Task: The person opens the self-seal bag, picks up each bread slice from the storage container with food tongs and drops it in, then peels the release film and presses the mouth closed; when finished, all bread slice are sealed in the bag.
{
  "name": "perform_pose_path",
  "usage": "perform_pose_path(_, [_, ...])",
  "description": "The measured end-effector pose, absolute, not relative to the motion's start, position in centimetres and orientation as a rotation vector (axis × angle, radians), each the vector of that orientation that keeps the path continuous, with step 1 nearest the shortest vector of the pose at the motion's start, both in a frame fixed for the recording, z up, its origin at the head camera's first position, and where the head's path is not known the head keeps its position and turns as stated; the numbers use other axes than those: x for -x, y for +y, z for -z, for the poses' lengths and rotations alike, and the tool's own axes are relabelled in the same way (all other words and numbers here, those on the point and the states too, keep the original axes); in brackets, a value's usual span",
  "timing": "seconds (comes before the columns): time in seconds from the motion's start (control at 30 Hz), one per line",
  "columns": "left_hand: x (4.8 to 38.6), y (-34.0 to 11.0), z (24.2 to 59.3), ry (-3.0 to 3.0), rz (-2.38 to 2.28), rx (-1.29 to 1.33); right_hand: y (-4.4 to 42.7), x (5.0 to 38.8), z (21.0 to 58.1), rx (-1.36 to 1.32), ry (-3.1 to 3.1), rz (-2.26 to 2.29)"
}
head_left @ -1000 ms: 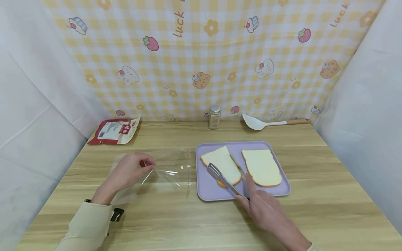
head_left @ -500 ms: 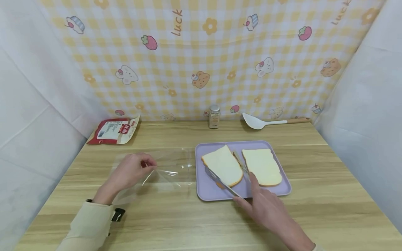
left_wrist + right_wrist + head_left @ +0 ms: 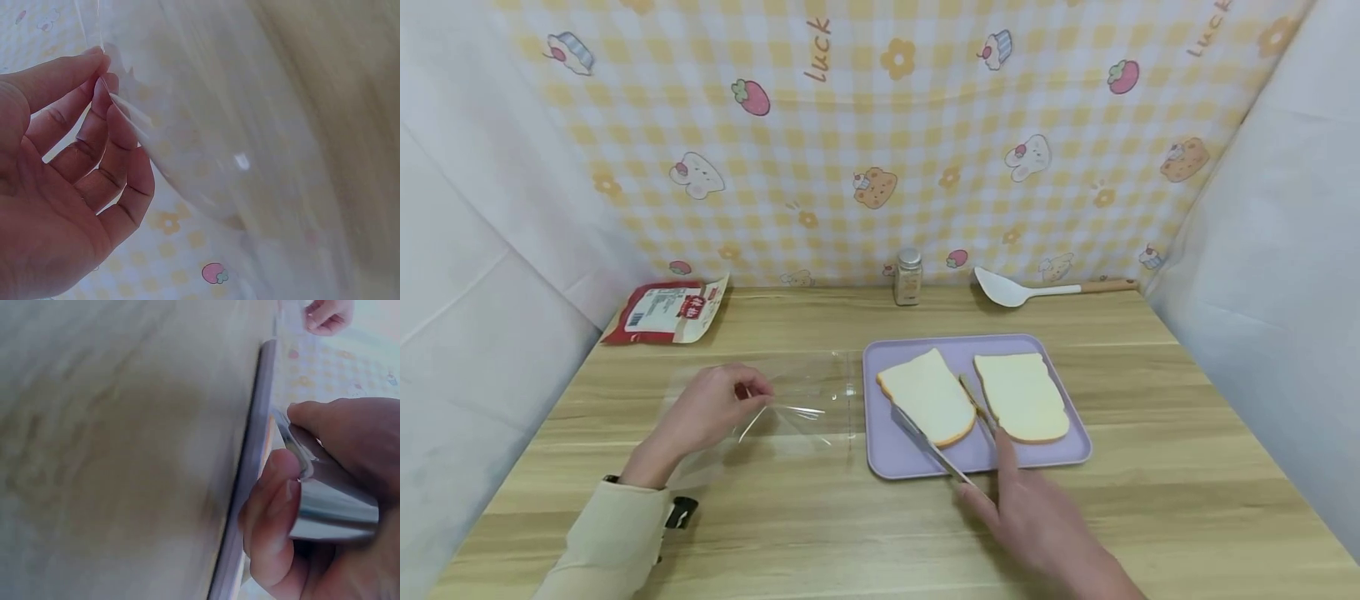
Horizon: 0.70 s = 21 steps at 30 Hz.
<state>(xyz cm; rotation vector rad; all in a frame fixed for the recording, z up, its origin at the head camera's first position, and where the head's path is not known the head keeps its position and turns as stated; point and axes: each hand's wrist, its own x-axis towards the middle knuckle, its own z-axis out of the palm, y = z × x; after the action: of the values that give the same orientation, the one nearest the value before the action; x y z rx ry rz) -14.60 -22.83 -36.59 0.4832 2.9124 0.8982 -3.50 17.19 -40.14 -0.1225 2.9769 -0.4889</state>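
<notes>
From above, the right hand (image 3: 1037, 517) is hiding the bent end of the tongs (image 3: 940, 456); the left sleeve (image 3: 613, 533) is running out of sight, and the fine print on the packet (image 3: 658, 317) and jar (image 3: 908, 282) is looking too small to read.

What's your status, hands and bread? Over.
Left hand pinches clear plastic. Right hand holds metal tongs, straddling left slice on purple tray. Second slice close alongside, might snag.

Clear plastic bag (image 3: 812, 387), laid on tabletop (image 3: 790, 533), film pinched up and creased, silver metal tongs (image 3: 936, 452), arms spread, tips on opposite sides of the left white bread slice (image 3: 927, 396), brown-crusted, set at an angle on lilac tray (image 3: 883, 454)
</notes>
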Motion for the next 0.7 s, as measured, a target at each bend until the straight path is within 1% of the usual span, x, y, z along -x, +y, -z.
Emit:
perform_pose_path(0.33, [14.56, -22.76, 36.46, 2.921, -0.883, -0.479, 17.41, 3.97, 40.57, 0.206, 2.995, 0.475])
perform_pose_path(0.7, [14.54, -22.53, 36.26, 2.922, -0.881, -0.481, 17.63, 4.15, 40.75, 0.214, 2.982, 0.470])
